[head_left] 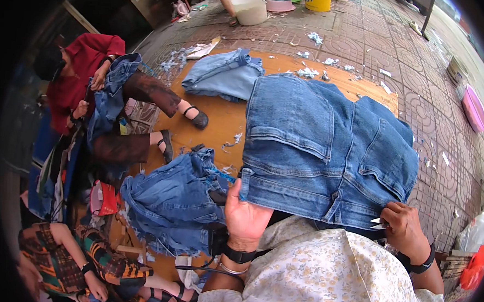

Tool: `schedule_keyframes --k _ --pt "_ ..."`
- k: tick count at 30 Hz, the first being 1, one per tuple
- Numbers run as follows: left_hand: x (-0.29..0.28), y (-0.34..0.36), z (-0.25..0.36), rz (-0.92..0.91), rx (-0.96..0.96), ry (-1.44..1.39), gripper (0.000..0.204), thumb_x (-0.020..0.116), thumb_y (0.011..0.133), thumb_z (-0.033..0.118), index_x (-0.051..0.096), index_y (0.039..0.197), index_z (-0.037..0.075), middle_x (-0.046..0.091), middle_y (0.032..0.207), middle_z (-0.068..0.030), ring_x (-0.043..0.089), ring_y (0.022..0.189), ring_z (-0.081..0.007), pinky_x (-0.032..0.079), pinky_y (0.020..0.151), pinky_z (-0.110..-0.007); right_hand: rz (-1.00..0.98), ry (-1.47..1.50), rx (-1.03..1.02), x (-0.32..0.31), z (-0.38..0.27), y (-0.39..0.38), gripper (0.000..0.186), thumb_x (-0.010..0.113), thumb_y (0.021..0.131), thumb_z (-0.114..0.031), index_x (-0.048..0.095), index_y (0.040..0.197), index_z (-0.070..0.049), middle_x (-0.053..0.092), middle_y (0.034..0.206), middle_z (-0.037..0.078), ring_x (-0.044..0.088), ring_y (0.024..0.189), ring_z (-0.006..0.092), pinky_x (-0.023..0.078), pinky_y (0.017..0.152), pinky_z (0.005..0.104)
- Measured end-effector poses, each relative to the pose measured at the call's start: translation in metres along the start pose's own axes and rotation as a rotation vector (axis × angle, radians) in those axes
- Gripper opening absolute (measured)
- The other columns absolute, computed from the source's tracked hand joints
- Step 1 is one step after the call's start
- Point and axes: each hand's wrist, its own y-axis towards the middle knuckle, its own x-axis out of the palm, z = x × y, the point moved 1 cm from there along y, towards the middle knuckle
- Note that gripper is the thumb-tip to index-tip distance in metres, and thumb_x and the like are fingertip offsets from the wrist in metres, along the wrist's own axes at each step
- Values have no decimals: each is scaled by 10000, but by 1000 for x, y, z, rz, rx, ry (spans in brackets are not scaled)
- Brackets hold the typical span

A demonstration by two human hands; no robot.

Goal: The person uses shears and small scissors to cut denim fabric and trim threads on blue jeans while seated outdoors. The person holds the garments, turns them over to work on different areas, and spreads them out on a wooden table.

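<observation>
A pair of blue jeans (304, 121) lies across my lap, back pockets facing up and waistband toward me. At the left end of the waistband is my left hand (248, 217), palm up, its thumb by the edge and its fingers hidden under the denim; it supports and grips the jeans there. My right hand (405, 228) is closed at the right end of the waistband. Two pale pointed blades of what look like small thread snips (378, 224) stick out from its fingers, against the denim. Their handles are hidden in the hand.
Light blue folded jeans (224, 73) and a frayed denim heap (168, 196) lie on the wooden board (205, 113), among thread scraps. At left, a person in red (88, 61) handles denim; another (56, 245) sits nearer. Buckets (247, 6) stand beyond; a pink basin (475, 108) is at right.
</observation>
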Motion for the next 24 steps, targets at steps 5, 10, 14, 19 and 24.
schedule_keyframes --k 5,10,14,19,24 --pt "-11 -3 -11 -4 183 615 444 515 890 220 470 1289 29 524 1284 -108 457 1219 -273 297 1064 -466 -112 190 -36 -16 0 8 233 718 607 -49 559 775 -23 543 713 71 551 617 258 422 524 351" --pt "-8 -3 -18 -459 343 1456 329 567 871 87 549 1188 1 582 1165 -152 531 1111 -295 378 985 -404 14 468 2 -36 2 26 390 818 667 -265 597 865 -12 571 766 56 487 547 145 393 505 267" --pt "17 8 -42 -775 505 1863 399 602 849 133 527 1209 -21 529 1223 -197 484 1154 -359 362 989 -464 210 583 54 -41 -7 45 354 786 725 -255 583 880 -10 572 819 31 449 568 84 366 510 227" --pt "73 30 -74 -836 262 2192 530 594 804 128 446 1291 -23 384 1348 -264 311 1292 -425 197 1087 -516 381 574 -6 -40 -12 63 265 757 763 -174 599 906 -16 597 855 39 452 589 78 363 518 221" --pt "41 38 -88 -967 484 2082 521 579 795 114 440 1268 -55 398 1315 -286 320 1272 -447 194 1081 -534 404 580 8 -36 -11 68 185 724 775 -76 612 910 -18 616 828 42 457 587 86 361 515 223"
